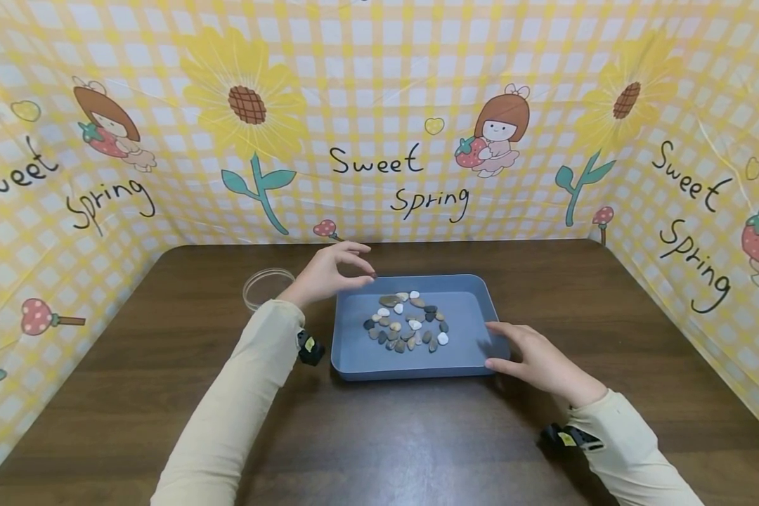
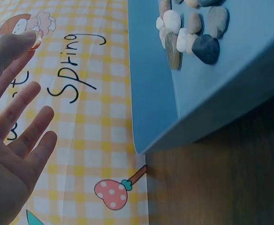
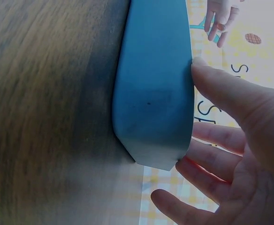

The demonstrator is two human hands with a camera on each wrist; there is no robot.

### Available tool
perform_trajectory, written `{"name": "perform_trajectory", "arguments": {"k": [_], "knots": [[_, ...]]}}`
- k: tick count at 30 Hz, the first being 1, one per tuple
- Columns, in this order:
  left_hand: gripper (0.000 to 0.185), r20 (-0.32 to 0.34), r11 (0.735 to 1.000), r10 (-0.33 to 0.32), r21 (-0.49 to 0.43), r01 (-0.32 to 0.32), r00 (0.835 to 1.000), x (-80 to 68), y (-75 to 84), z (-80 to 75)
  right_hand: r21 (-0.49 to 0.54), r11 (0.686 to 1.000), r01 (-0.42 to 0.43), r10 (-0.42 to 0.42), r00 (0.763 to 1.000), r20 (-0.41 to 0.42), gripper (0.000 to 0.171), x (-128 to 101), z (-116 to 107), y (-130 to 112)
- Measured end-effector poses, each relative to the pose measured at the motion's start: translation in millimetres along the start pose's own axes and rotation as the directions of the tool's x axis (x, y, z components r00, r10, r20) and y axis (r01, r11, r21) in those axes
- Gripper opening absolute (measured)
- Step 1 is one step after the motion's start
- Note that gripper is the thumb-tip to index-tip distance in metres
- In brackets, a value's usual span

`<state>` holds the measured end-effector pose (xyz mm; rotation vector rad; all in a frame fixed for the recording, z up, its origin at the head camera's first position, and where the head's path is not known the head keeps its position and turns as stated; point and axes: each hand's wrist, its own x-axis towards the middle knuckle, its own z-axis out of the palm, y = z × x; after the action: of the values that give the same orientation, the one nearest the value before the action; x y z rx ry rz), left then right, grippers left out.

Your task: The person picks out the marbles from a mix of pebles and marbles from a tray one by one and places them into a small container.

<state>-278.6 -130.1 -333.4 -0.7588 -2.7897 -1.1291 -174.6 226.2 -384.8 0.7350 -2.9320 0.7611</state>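
My left hand (image 1: 331, 273) is raised over the back left corner of the blue tray (image 1: 470, 330). Its thumb and index finger pinch a small, shiny, translucent orange piece (image 2: 36, 41), which looks like a bead or glassy stone; the other fingers are spread. Inside the tray lie many pebbles (image 1: 414, 325), white, grey, tan and dark, some in a curved row around others. At the tray's right side, my right hand (image 1: 540, 358) rests its thumb and fingertips on the rim, with the fingers loosely extended.
A round clear dish (image 1: 268, 287) stands left of the tray, just behind my left forearm. The brown wooden table (image 1: 379, 429) is bordered at the back and sides by yellow checked cloth (image 1: 367, 91) with printed flowers and lettering.
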Motion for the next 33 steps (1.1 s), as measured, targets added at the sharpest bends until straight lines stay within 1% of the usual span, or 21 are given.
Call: {"name": "perform_trajectory", "arguments": {"k": [9, 15, 23, 30, 33], "knots": [[0.012, -0.024, 1.0, -0.008, -0.021, 0.008, 1.0, -7.1, -11.5, -7.2, -0.001, 1.0, 0.0, 0.0, 1.0, 0.002, 0.059, -0.1, -0.8, -0.4], [0.013, -0.024, 0.999, -0.014, -0.035, 0.013, 1.0, -12.6, -13.6, -11.5, -0.003, 1.0, 0.004, -0.004, 1.0, -0.002, 0.059, 0.1, 0.2, 0.2], [0.014, -0.017, 0.998, -0.039, -0.042, 0.038, 0.999, -21.9, -16.0, -17.0, 0.001, 1.0, 0.003, -0.003, 1.0, 0.002, 0.059, -0.5, -0.7, -0.7], [0.014, -0.044, 0.999, -0.01, -0.032, 0.009, 0.999, -27.8, -19.3, -23.6, -0.011, 1.0, 0.017, -0.017, 1.0, -0.002, 0.058, -0.8, -0.7, -0.4], [0.015, -0.049, 1.0, -0.009, -0.031, 0.007, 0.999, -30.3, -21.5, -25.6, -0.012, 1.0, 0.02, -0.02, 1.0, -0.004, 0.058, -0.9, -0.5, -0.2]]}}
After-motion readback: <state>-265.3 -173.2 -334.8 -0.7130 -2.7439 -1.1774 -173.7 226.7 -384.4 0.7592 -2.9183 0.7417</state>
